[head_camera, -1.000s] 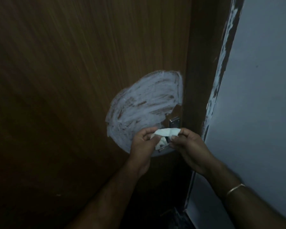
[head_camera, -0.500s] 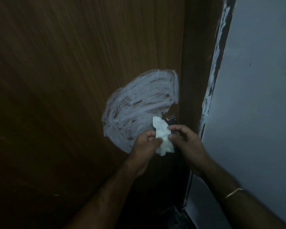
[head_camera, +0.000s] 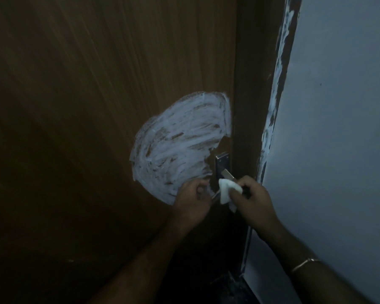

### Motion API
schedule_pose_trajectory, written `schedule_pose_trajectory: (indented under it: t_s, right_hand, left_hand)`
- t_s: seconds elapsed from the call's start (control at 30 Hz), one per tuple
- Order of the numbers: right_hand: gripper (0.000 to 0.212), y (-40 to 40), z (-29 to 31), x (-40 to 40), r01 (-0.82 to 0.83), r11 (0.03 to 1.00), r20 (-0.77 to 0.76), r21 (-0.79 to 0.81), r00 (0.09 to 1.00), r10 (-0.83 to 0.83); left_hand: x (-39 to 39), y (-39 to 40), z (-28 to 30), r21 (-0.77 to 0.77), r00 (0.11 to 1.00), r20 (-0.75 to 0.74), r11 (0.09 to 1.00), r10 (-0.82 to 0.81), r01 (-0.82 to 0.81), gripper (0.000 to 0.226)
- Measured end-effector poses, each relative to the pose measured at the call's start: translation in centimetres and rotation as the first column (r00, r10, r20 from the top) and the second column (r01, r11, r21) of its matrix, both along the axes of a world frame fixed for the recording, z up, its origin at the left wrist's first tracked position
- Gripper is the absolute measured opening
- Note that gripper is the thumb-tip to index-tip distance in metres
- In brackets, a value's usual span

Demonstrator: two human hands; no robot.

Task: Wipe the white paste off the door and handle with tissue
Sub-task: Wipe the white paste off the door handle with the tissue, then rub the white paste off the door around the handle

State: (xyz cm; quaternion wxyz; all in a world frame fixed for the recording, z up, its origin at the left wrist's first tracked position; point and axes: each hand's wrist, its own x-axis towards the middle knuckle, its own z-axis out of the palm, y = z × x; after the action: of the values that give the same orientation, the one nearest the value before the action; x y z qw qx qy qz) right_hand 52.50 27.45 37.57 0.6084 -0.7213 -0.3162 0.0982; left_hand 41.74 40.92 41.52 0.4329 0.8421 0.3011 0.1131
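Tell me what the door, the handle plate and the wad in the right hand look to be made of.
Door: wood or wood-look laminate, matte brown, with straight grain lines.
Handle plate: metal, probably brushed steel; it is grey and catches light.
Wad in the right hand: soft white tissue paper, crumpled and folded.

white paste smeared on door; tissue against handle.

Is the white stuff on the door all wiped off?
No, a big smeared patch of white paste covers the door beside the handle.
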Motion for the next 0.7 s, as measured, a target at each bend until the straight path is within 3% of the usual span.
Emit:
schedule_pose_trajectory:
  t_s: [0.1,0.23,0.33,0.4,0.53,0.7]
  right_hand:
    - [0.014,-0.2,-1.2,0.8,0.140,0.990,-0.210,0.012,0.968,-0.135]
    - [0.023,0.1,-2.6,1.1,0.130,0.992,-0.394,0.009,0.912,-0.116]
    - [0.021,0.6,-2.9,1.0,0.116,0.991,-0.579,0.073,0.814,-0.052]
    - [0.013,1.0,-2.7,0.9,0.118,0.982,-0.673,0.145,0.740,0.011]
    - [0.008,1.5,-2.0,0.7,0.106,0.959,-0.734,0.261,0.667,0.126]
    - [0.009,1.9,-1.9,0.6,0.146,0.941,-0.789,0.305,0.592,0.164]
  left_hand:
    - [0.3,0.2,-1.4,0.094,0.992,-0.119,0.995,-0.033,0.045,0.040]
    - [1.6,-0.2,-3.1,-0.079,0.990,-0.132,0.996,-0.056,0.046,0.045]
    - [3.1,-0.5,-4.8,-0.124,0.989,-0.145,0.992,-0.008,-0.010,0.032]
    - [3.9,-0.6,-5.7,-0.275,0.994,-0.098,0.958,0.055,-0.080,0.020]
    - [3.9,-0.9,-6.7,-0.493,0.986,0.007,0.859,0.165,-0.140,0.008]
    - [3.0,0.0,-5.8,-0.406,0.965,0.092,0.894,0.244,-0.188,0.012]
